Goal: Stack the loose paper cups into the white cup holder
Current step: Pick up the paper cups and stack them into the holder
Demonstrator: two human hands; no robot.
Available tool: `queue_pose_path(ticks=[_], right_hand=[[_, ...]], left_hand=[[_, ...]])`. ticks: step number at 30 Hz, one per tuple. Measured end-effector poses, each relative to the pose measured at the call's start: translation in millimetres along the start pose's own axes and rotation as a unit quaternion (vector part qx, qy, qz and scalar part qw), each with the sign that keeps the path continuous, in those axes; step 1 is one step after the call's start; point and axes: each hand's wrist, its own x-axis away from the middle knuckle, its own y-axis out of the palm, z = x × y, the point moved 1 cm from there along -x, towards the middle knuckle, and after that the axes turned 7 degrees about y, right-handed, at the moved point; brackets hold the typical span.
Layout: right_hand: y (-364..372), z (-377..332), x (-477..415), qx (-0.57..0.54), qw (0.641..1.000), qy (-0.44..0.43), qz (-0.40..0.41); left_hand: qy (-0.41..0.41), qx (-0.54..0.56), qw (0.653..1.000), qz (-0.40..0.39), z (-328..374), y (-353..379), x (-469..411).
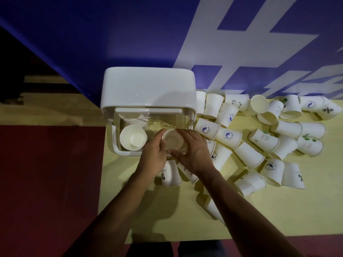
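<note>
Far left is dark red floor; the yellow desk begins beside it, and the white cup holder stands at the desk's left edge. Its white lid is tipped up on the far side, which leaves the clear body open from above. In the left part of the holder a nested stack of cups stands mouth up, and more cup rims show just behind it.

Just right of that stack, both hands hold one paper cup, mouth up, over the right part of the holder. The left hand has its fingers curled round the left side of the rim. The right hand takes the right side, fingers on the far edge and thumb along the near edge. Whether the cup's base has reached the bottom of the holder I cannot tell.

A cup printed with a percent sign lies on its side on the desk, partly under the wrists. To the right, the loose paper cups are scattered across the desk, most lying on their sides, some touching or overlapping.

These cups look very light and thin-walled, so they probably dent if squeezed at mid-body and roll when nudged. The rolled rim is likely the stiffest part, so a gentle hold there or low near the base seems safest, lowering each cup straight into the one below.
</note>
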Motion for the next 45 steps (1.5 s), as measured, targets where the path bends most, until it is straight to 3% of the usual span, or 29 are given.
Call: queue_pose_path(ticks=[8,13,19,23,28,38,45], right_hand=[[4.8,2.5,0.7,0.029,0.999,0.015,-0.012],[-4.1,0.3,7.0,-0.009,1.000,0.005,-0.018],[-67.1,17.8,38.8,-0.059,0.997,0.028,0.044],[-135.2,52.7,51.1,-0.089,0.985,0.108,0.100],[-206.9,116.6,63.8,-0.120,0.969,0.166,0.140],[-265.6,251.0,81.5,-0.116,0.954,0.234,0.147],[-292.8,319.1,60.3,-0.096,0.954,0.254,0.129]], left_hand=[[0.013,-0.058,0.998,0.004,-3.5,5.6,1.0],[0.038,-0.096,0.995,-0.013,12.0,0.4,12.9],[0.116,-0.154,0.981,-0.015,76.7,3.1,34.8],[0.227,-0.162,0.960,-0.024,138.8,43.9,7.3],[0.274,-0.237,0.928,-0.085,205.1,123.4,-57.9],[0.265,-0.446,0.843,-0.143,228.0,237.5,-162.4],[0.252,-0.444,0.848,-0.144,230.5,261.3,-173.2]])
